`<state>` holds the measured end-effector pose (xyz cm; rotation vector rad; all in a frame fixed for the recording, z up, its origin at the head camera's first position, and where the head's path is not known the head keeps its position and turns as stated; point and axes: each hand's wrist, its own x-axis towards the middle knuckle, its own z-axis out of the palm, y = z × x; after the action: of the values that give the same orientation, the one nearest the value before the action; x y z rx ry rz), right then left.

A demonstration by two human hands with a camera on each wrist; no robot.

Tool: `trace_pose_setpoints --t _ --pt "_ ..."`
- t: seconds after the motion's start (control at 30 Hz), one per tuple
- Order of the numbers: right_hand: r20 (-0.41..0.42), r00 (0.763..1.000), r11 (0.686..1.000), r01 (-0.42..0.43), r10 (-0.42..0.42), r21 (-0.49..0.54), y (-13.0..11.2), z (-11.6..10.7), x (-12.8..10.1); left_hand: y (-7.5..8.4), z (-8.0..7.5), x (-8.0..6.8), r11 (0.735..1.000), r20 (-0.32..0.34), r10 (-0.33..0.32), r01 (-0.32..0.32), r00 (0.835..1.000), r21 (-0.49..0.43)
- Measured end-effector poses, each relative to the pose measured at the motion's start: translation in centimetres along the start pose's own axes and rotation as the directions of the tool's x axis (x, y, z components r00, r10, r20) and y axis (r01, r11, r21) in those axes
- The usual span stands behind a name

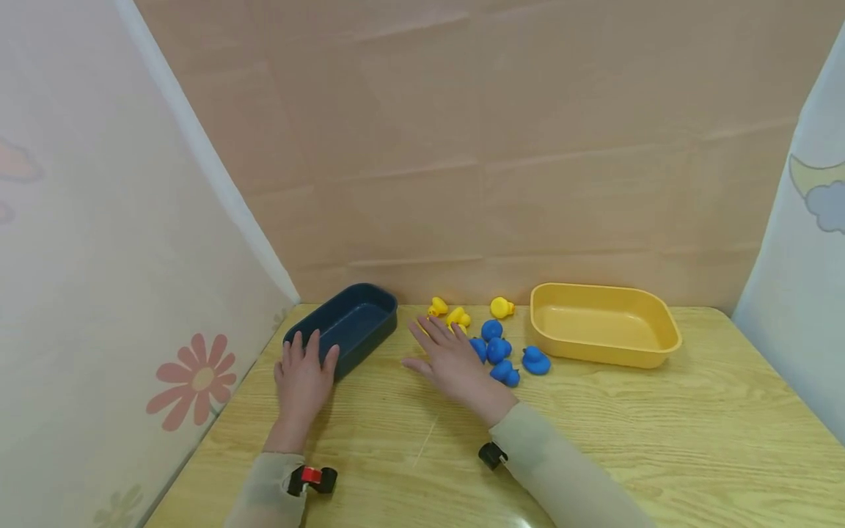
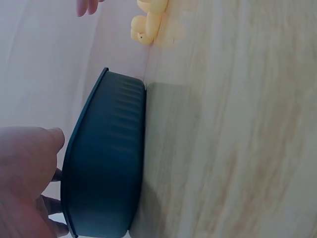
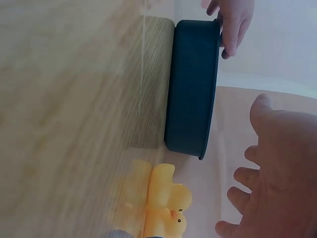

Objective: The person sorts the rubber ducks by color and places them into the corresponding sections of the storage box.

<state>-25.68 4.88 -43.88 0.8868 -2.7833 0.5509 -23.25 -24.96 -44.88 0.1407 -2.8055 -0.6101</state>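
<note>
My left hand (image 1: pixel 305 378) rests at the near end of a dark blue basin (image 1: pixel 371 345), its spread fingers reaching over the rim. In the left wrist view the thumb stays apart from the basin's wall. My right hand (image 1: pixel 455 367) hovers palm down with fingers extended, holding nothing. Beneath and beyond it lie yellow rubber ducks (image 1: pixel 458 317), partly hidden by the fingers. Several blue rubber ducks (image 1: pixel 498 350) cluster just to its right. In the right wrist view two yellow ducks (image 3: pixel 166 223) sit beside the end of the basin.
A yellow basin (image 1: pixel 601 353) stands at the back right of the wooden table (image 1: pixel 693 425). One yellow duck (image 1: pixel 499 307) lies near the back edge, and a single blue duck (image 1: pixel 536 361) is close to that basin. Cloth walls enclose the back and both sides.
</note>
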Motion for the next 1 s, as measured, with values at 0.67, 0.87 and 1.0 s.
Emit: trace_pose_setpoints --t 0.67,0.87,1.0 --pt "-0.003 1.000 0.998 0.026 -0.026 -0.053 0.4 1.7 2.7 -1.8 -0.2 0.2 0.994 -0.023 -0.004 0.002 1.000 -0.112" --pt "-0.005 0.999 0.998 0.036 -0.037 -0.048 0.5 1.9 2.7 -2.6 -0.4 0.2 0.987 -0.005 0.039 -0.040 0.999 -0.157" --pt "-0.009 0.999 0.998 0.051 -0.051 -0.039 0.5 2.1 2.6 -3.0 -0.5 0.2 0.984 0.039 0.038 -0.031 0.999 -0.178"
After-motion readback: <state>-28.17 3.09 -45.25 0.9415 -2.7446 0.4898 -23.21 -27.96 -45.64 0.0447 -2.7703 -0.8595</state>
